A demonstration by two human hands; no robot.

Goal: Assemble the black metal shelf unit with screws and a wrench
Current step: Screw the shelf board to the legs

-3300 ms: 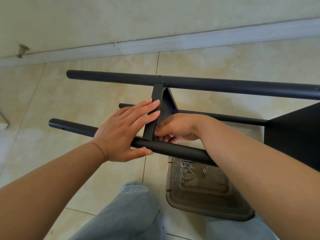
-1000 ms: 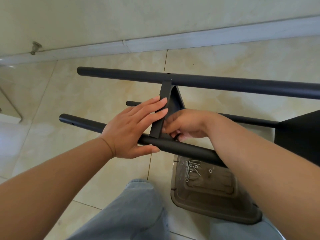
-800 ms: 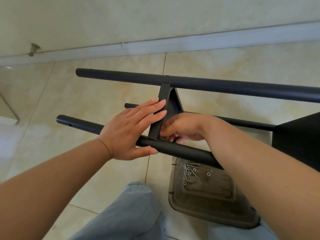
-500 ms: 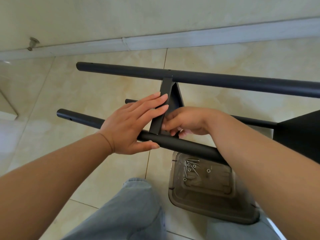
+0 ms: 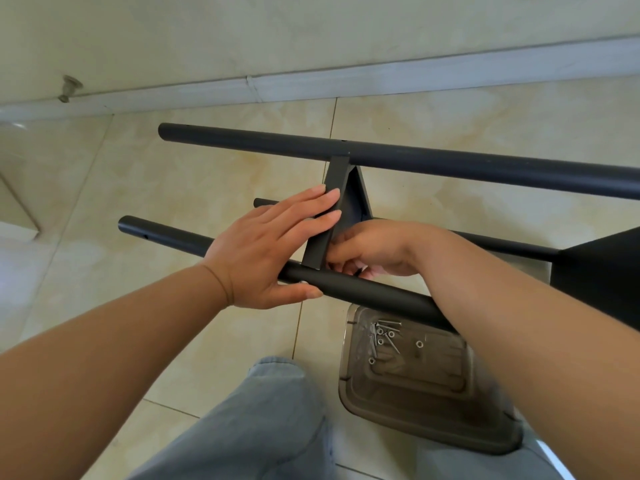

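Left hand (image 5: 266,251) flat on shelf edge (image 5: 327,216) (thumb under pole (image 5: 363,292)).

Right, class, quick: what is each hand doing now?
Left hand: open, fingers flat against the shelf panel.
Right hand: fingers curled behind the panel; grip hidden, cannot tell.

I see black metal tubes (image 5: 450,164), matt powder-coat look, smooth, slight sheen along the top. Flat crosspiece (image 5: 334,181) between them, same matt black metal. Black shelf panel (image 5: 602,271) at right, matt, flat. Tray (image 5: 408,382) on floor is smoky translucent plastic, glossy. Screws (image 5: 384,332) and nuts in it, bright shiny metal. Floor (image 5: 138,174) is glazed beige tile, polished, reflective. Skirting (image 5: 311,88) pale, smooth. Trouser leg (image 5: 249,427) is faded blue denim cloth, soft weave.
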